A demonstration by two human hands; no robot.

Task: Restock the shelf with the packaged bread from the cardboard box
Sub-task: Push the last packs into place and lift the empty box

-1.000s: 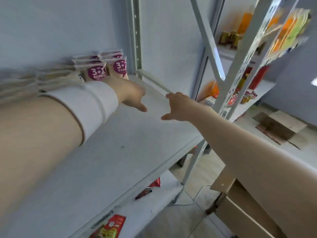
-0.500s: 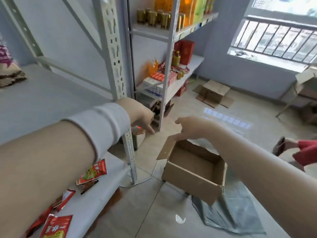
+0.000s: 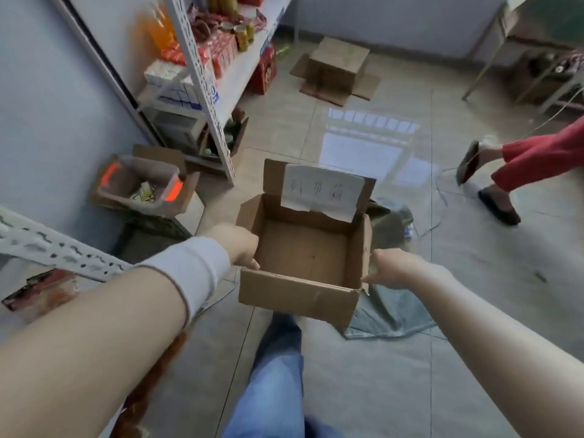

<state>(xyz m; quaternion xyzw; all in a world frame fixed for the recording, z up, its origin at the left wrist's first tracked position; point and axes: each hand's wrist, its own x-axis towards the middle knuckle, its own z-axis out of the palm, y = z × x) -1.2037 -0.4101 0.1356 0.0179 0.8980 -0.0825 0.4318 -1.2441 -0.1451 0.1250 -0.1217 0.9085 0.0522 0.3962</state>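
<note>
The cardboard box (image 3: 297, 295) stands open on the floor in front of me, with a white handwritten label on its raised back flap. Its inside shows only bare cardboard; no packaged bread is in view. My left hand (image 3: 237, 245), with a white wristband, grips the box's left wall near the front corner. My right hand (image 3: 395, 267) presses the outside of the right wall, thumb at the front right corner. The white metal shelf's perforated rail (image 3: 47, 251) crosses the lower left.
A grey cloth (image 3: 395, 311) lies under the box. A clear bin with orange handles (image 3: 139, 184) sits at left, a second stocked shelf (image 3: 221, 52) behind it. Another cardboard box (image 3: 338, 67) lies farther back. A person's legs in red trousers (image 3: 537, 156) are at right.
My view swung from the shelf with purple-labelled packs down to the floor. Both hands came off the shelf and dropped onto the sides of the cardboard box.
</note>
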